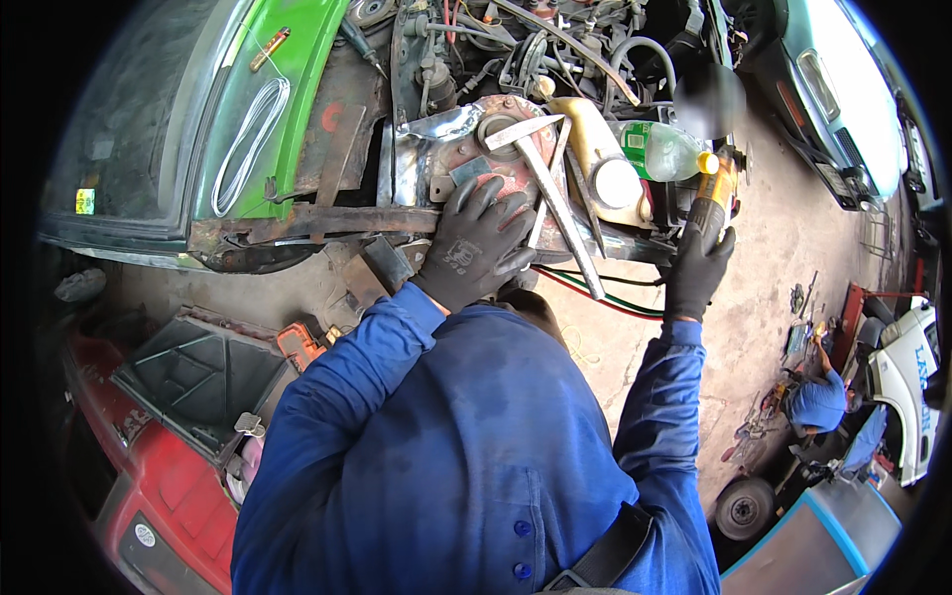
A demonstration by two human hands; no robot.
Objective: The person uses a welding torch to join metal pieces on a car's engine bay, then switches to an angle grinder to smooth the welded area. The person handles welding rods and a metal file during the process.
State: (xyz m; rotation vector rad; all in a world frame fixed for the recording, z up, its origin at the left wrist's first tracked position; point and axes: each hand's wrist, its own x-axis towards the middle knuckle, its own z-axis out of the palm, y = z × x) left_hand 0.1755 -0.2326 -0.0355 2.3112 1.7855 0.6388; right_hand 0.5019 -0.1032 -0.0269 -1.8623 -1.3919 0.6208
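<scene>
My right hand (697, 273), in a black glove, is wrapped round the body of a yellow-and-black angle grinder (712, 203). A blurred round disc (710, 101) shows at its far end. My left hand (466, 244), gloved too, rests with fingers apart on the bare metal panel (405, 169) at the front of a green vehicle. A small flat metal plate (469, 170) lies just beyond its fingertips. To its right, a hammer (547, 188) leans across the panel, its head near a round hole. Between the hands lie thin metal bars (585, 198).
A clear bottle (662, 152) with a green label lies beside a yellowish reservoir (592, 134). Engine parts (535, 55) fill the bay. Coiled white wire (248, 149) sits on the green fender (297, 89). Hoses (605, 297) hang below. A person (818, 402) works at the right.
</scene>
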